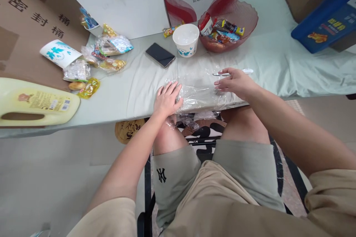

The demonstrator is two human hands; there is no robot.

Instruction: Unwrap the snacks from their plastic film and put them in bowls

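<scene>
My left hand (167, 99) lies palm down on a crumpled sheet of clear plastic film (196, 94) near the table's front edge, fingers spread. The film hangs over the edge between my knees. My right hand (233, 82) is at the film's right side, its fingers stretched out and apart. Beneath and between those fingers passes a slim white-handled knife (247, 71), its thin tip showing to the left. The hand partly hides the knife, and no firm grip on it shows.
Beyond the hands are a phone (160, 54), a paper cup (185, 40) and a pink bowl (250, 20) of wrapped snacks. To the left are a tipped cup (61, 52), several packaged snacks (112, 64) and a yellow jug (36, 102). A blue container (325, 18) stands right, boxes behind.
</scene>
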